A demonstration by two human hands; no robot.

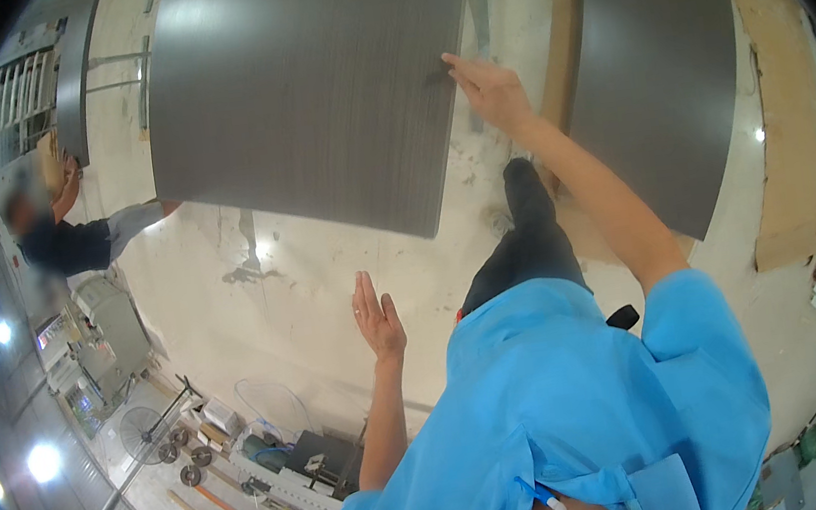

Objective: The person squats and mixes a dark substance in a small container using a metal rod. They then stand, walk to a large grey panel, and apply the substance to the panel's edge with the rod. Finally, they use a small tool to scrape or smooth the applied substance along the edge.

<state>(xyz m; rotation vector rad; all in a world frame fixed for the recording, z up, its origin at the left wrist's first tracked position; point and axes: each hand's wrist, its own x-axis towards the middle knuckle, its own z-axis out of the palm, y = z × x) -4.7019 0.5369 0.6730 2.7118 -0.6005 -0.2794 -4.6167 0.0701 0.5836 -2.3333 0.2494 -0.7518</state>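
Observation:
A large dark grey, faintly wood-grained panel (309,95) lies ahead of me, its near corner pointing toward me. My right hand (492,90) reaches forward to the panel's right edge, fingers stretched out and their tips at or on its top face; the picture does not show whether they press on it. My left hand (378,321) is raised in the air short of the panel's near edge, fingers straight and thumb apart, with nothing in it. What holds the panel up is hidden beneath it.
Another dark panel (658,65) lies to the right on brown board (564,36). A co-worker (73,228) is at the far left beside a further dark panel (72,92). A standing fan (143,433), a grey machine (105,320) and a cluttered bench (283,486) stand at lower left.

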